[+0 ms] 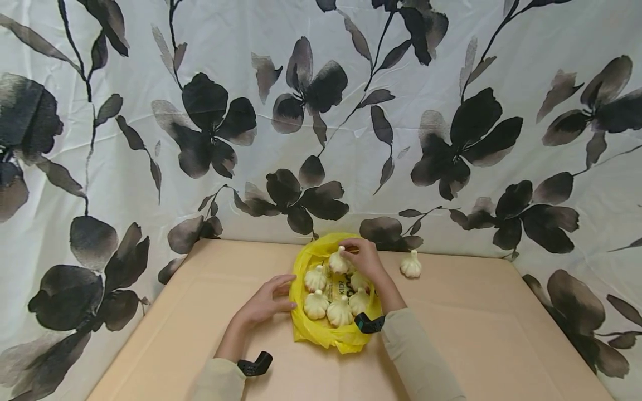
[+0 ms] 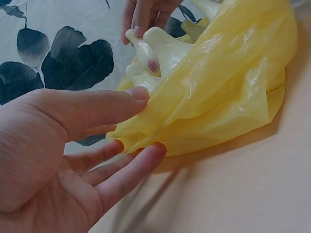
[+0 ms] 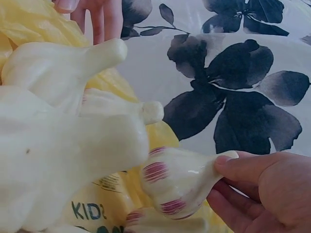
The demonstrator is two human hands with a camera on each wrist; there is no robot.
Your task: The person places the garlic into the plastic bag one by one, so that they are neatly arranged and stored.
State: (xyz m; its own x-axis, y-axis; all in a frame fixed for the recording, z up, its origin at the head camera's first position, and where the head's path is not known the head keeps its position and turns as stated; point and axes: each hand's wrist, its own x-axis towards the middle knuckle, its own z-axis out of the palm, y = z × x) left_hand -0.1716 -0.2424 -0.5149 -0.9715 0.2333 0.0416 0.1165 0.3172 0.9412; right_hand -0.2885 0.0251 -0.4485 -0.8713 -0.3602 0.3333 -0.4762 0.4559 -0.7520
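Observation:
A yellow plastic bag (image 1: 328,338) lies on the table with its mouth rolled wide, printed lettering showing inside. Several white garlic bulbs (image 1: 340,312) stand in a ring within it. At the bag's far side the right hand (image 1: 365,257) pinches one garlic bulb (image 3: 177,179) by its neck, thumb on top; purple streaks mark that bulb in the right wrist view. The left hand (image 1: 268,301) is at the bag's left rim, its fingers (image 2: 138,167) extended and the thumb lying against the yellow plastic.
One more garlic bulb (image 1: 411,264) stands outside the bag, to its right near the table's back edge. The table (image 1: 476,328) has a beige cover. Behind it hangs a white cloth (image 1: 381,167) with dark printed flowers.

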